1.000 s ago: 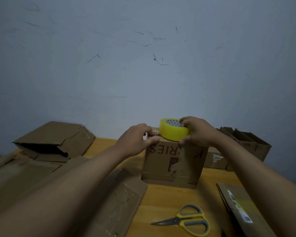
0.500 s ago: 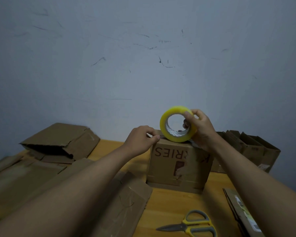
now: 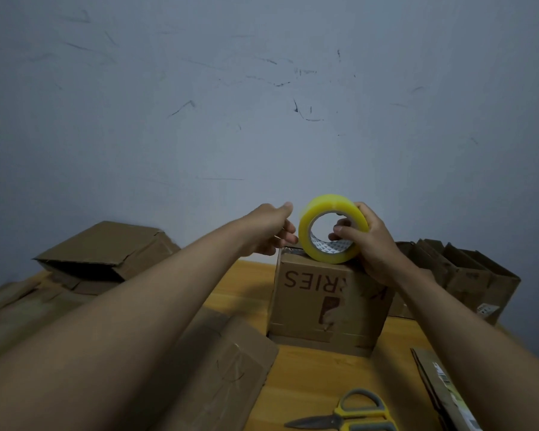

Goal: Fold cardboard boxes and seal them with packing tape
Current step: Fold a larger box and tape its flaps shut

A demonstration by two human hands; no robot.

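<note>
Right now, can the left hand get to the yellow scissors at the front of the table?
Probably yes. The left hand holds nothing beside the yellow tape roll, and the yellow-handled scissors lie in the open on the wooden table. It would need to pull back toward the body.

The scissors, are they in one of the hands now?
No, the scissors lie on the wooden table, while the right hand holds the yellow tape roll.
</note>
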